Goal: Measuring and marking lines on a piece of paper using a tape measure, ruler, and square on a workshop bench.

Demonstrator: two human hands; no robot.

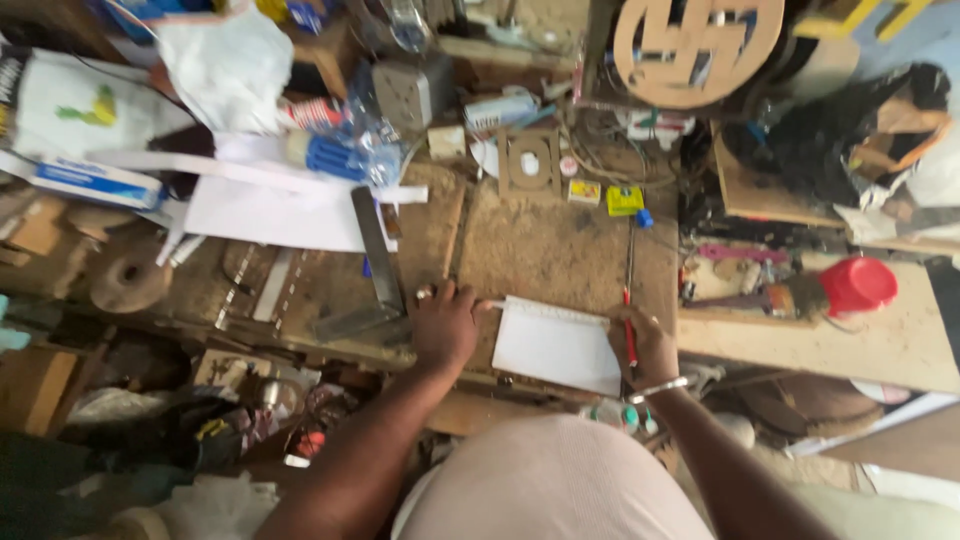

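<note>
A small white rectangular board [556, 346] lies on the worn wooden workbench [545, 245] in front of me. My left hand [446, 325] presses down on the bench at the board's left edge, fingers curled, touching its corner. My right hand [646, 345] rests at the board's right edge and holds a red pen [629, 300] that points away from me. A silver bangle sits on my right wrist.
A metal try square [372, 265] and a steel ruler [272, 285] lie left of my hand. White sheets [280, 212], a plastic bottle [335, 155], a cardboard cutout [528, 160], a red cup [858, 284] on a side board, and wall clutter crowd the bench's far side.
</note>
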